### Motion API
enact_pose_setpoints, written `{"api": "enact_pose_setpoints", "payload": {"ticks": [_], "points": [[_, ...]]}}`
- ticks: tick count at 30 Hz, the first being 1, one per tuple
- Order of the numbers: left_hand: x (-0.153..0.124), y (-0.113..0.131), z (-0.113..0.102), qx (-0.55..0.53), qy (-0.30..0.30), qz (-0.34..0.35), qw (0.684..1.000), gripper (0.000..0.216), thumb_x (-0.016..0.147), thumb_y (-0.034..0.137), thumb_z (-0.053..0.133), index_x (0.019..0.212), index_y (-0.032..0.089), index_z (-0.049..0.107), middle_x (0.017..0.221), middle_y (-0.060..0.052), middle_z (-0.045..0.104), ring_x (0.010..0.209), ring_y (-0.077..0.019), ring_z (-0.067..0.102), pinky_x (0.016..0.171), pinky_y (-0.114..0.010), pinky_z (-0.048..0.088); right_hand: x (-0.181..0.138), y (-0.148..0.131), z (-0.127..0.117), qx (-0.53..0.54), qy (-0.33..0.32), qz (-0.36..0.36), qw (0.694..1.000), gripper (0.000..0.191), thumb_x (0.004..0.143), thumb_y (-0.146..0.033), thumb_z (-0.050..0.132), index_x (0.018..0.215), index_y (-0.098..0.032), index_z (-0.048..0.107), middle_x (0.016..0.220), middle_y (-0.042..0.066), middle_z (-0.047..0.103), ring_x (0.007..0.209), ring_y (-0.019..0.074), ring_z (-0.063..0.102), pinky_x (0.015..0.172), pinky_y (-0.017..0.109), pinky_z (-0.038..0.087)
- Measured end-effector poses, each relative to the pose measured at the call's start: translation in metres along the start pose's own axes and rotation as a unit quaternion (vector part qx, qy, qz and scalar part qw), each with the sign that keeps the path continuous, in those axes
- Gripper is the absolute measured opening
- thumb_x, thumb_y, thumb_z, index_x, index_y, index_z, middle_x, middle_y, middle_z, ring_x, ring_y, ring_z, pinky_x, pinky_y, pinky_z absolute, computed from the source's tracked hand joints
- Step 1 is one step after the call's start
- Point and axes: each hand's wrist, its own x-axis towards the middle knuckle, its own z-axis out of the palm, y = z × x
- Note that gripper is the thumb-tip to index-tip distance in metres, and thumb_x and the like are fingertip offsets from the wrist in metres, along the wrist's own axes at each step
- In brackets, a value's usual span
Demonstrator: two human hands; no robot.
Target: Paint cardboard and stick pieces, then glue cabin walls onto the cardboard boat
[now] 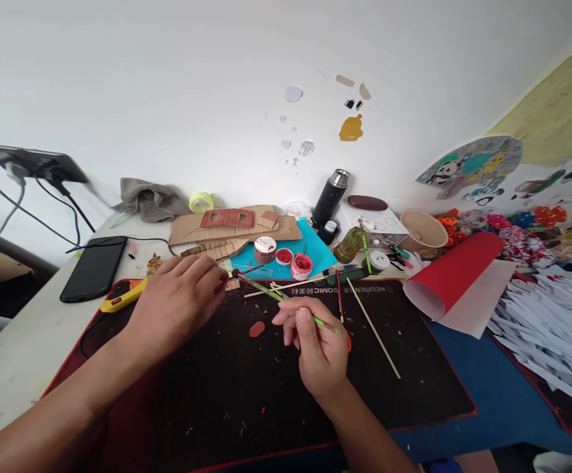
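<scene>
My right hand (318,341) is closed around a green-handled paintbrush (266,290), its bristle end pointing left and up. My left hand (182,295) pinches a thin reddish-brown stick (252,270) at the fingertips; the gripped end is hidden. The brush tip meets the stick close to the left fingers. Just beyond are a brown paint jar (264,251), a small cup of red paint (284,256) and a larger red paint pot (301,266), on a blue sheet (321,246). A small reddish-brown cut piece (257,329) lies on the black mat (246,401) between my hands.
A yellow cutter (124,297) and a phone (94,268) lie at left. Behind stand cardboard pieces (286,226) and a black flask (331,197). A pale wooden stick (374,328), a red paper roll (456,276) and white paper strips (551,328) are at right.
</scene>
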Motion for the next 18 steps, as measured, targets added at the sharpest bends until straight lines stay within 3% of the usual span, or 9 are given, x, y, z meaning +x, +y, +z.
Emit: {"api": "enact_pose_setpoints", "payload": {"ticks": [7,13,18], "points": [[0.0023,0.0003,-0.0033,0.030,0.006,0.016,0.999,0.029,0.112,0.024,0.049,0.094,0.019,0.071,0.095,-0.012,0.075,0.082,-0.0300,0.068,0.072,-0.045,0.046,0.0010,0.0028,-0.0045,-0.018,0.054,0.012,0.998,0.030,0.117,-0.037,0.054,0.110,-0.023,0.080,0.085,0.004,0.080,0.055,0.0115,0.061,0.048,0.024,0.047],[0.0019,0.0007,-0.0003,0.015,0.014,0.021,1.000,0.026,0.111,0.024,0.051,0.094,0.019,0.070,0.095,-0.011,0.074,0.084,-0.0299,0.068,0.074,-0.045,0.048,-0.0013,0.0034,-0.0028,-0.009,0.010,0.010,1.000,0.029,0.117,-0.037,0.055,0.113,-0.024,0.081,0.088,0.004,0.081,0.056,0.0121,0.062,0.049,0.025,0.049],[0.0020,0.0009,-0.0024,0.017,0.009,0.018,1.000,0.026,0.112,0.024,0.051,0.096,0.018,0.071,0.095,-0.011,0.075,0.084,-0.0300,0.069,0.072,-0.045,0.048,0.0007,0.0044,-0.0064,-0.022,0.055,0.023,0.998,0.032,0.117,-0.040,0.055,0.108,-0.023,0.080,0.084,0.004,0.080,0.054,0.0122,0.061,0.047,0.025,0.046]]}}
